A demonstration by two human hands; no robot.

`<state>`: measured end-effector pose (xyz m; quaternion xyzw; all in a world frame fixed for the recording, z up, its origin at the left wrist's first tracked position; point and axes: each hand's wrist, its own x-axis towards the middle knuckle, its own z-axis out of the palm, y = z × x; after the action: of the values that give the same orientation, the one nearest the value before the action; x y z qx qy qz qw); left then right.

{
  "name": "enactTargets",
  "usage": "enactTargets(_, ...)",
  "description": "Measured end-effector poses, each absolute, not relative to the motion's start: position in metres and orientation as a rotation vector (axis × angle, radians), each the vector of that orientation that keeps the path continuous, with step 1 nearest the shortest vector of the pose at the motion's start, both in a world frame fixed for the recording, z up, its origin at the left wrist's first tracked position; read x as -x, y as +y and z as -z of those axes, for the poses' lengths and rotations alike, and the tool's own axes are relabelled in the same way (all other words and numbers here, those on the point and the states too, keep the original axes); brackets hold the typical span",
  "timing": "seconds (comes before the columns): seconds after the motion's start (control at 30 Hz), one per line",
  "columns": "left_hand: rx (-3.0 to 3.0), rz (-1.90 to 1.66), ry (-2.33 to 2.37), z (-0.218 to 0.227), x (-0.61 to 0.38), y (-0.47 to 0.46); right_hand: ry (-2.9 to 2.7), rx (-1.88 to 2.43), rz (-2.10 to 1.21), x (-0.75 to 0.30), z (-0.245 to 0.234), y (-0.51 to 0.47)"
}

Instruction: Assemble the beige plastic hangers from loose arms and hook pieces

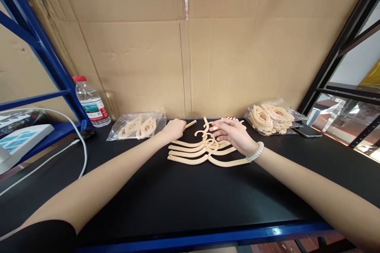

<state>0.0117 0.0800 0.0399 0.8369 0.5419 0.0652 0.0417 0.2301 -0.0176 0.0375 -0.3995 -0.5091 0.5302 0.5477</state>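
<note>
Gripping a pale strip [190, 124], your left hand [175, 129] is curled into a fist; the strip juts toward your right hand [233, 132], its held end hidden. Right hand: fingers partly bent over the hook ends; cannot tell whether the fingertips pinch one. Pale hanger pieces [190, 155] lie overlapped on the table [184, 197], between your hands and nearer you. One clear bag [142, 126] of curved pieces sits just left of the left hand; a fuller bag [270, 116] lies beyond the right hand, to its right.

Handling, judged by eye: light, stiff, smooth enough to slide over one another; thin hooks probably weakest. Best hold: mid-arm or at the neck, off the hook tip.
</note>
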Motion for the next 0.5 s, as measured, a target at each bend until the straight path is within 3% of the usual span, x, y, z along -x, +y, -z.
enactTargets(0.3, -2.189, -0.761, 1.436, -0.057, 0.001, 0.044, -1.212, 0.852, -1.310, -0.228, -0.032, -0.031)
enactTargets(0.5, -1.770, -1.154, 1.001, -0.028, -0.006, -0.013, -1.239, 0.852, -1.423, -0.221, -0.026, -0.034)
